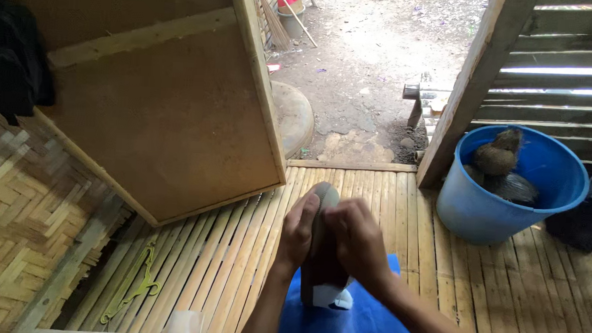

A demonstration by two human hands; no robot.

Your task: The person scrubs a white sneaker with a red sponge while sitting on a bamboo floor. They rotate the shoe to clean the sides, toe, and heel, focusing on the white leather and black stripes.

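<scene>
Here, a person seated on a slatted bamboo floor (387, 210) grips a long, dark, flat-sided object (321, 251) between both hands, holding it upright over a blue cloth (369, 323) spread across the lap. The left hand (298, 232) is closed around the object's left side, fingers curled over its edge near the top. The right hand (358, 246) is clamped on the opposite side, knuckles raised and fingers pressed against the face of the object. The two hands sit just beside each other, with the object sandwiched between them.

The object is brown to dark grey, with a rounded, paler tip rising above the fingers and a white patch at its lower end, where it meets the blue cloth. What it is made of cannot be told from this view.

To the right stands a blue plastic bucket (480, 214) holding several husked brown coconuts (496, 158), beside a wooden post (465, 94) of the doorway. To the left, an open plywood door (171, 121) leans inward, and a green clothes hanger (134, 286) lies on the floor slats below it. Beyond the threshold is bare ground (374, 50).
</scene>
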